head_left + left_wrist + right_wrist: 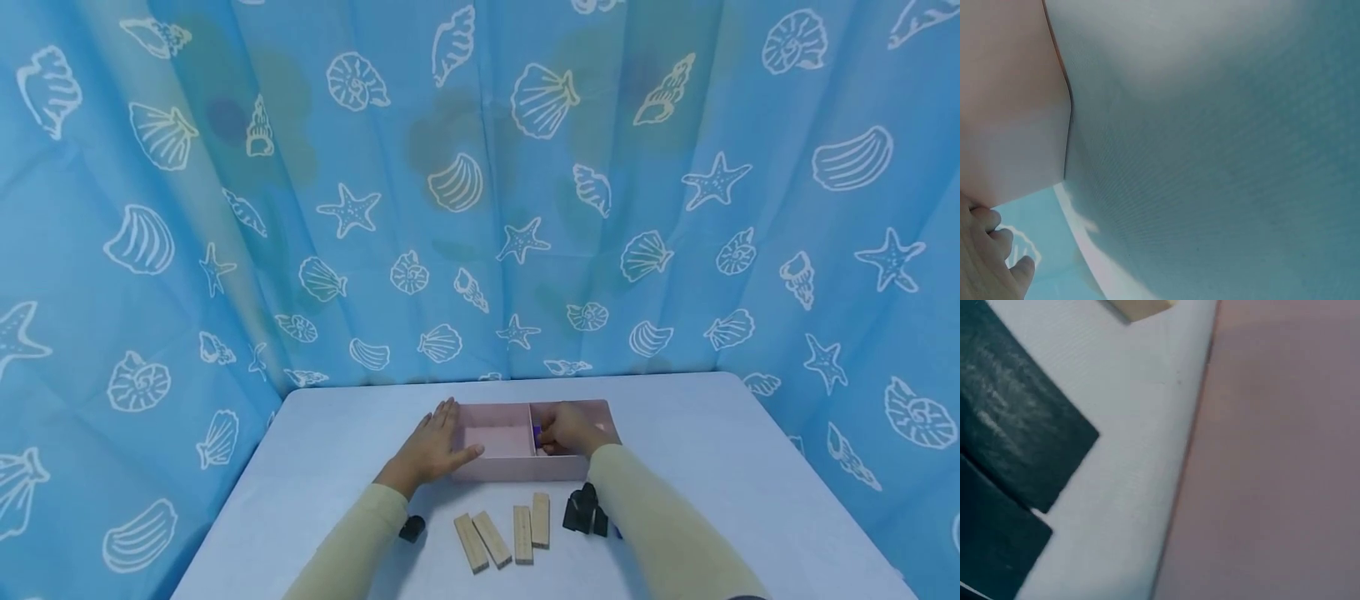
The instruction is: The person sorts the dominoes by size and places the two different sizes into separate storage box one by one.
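A pink box (517,471) with a divider stands toward the back of the table. My left hand (431,446) rests at its left end, fingers extended along the wall and thumb over the front rim. In the left wrist view, the fingers (1004,240) show beside the box wall (1016,150). Inside the right compartment, my right hand (572,429) has curled fingers and pinches a small purple-blue piece (537,435) against the divider. Most of that piece is hidden by the fingers. The right wrist view shows only the box's outer wall (1279,450) and nearby blocks.
Several light wooden blocks (470,542) lie in front of the box. Black pieces (583,510) are clustered beside the right sleeve, with a bit of blue partly under it. Another black piece (412,528) lies by the left sleeve. A blue shell-print curtain (480,208) hangs behind the table.
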A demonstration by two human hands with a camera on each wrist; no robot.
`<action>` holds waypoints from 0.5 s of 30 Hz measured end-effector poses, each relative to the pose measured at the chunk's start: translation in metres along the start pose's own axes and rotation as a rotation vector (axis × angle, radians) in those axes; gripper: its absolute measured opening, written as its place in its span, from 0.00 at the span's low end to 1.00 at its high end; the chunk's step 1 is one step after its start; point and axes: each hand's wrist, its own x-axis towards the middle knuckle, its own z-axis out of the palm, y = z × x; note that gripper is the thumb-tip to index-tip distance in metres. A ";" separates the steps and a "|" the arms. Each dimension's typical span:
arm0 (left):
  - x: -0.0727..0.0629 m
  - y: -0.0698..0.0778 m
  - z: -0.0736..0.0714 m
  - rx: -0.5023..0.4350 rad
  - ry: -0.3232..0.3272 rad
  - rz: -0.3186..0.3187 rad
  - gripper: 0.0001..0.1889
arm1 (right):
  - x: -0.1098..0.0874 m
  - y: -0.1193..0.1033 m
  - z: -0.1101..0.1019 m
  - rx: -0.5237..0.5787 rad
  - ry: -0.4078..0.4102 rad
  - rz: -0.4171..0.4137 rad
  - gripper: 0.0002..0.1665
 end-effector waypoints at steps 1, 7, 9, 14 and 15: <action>0.000 0.000 0.001 0.004 -0.001 0.000 0.54 | 0.002 0.002 0.001 -0.016 0.007 0.011 0.07; 0.000 0.001 0.004 0.011 0.005 0.004 0.54 | 0.000 0.004 0.000 -0.048 0.032 0.012 0.07; 0.000 0.000 0.004 0.010 0.006 0.006 0.53 | -0.002 0.004 -0.002 -0.047 0.026 -0.008 0.06; 0.000 -0.001 0.003 0.015 0.007 0.005 0.53 | -0.002 0.003 -0.002 -0.074 0.020 -0.041 0.06; 0.000 -0.001 0.004 0.016 0.007 0.004 0.54 | -0.002 0.003 -0.001 -0.081 0.022 -0.040 0.06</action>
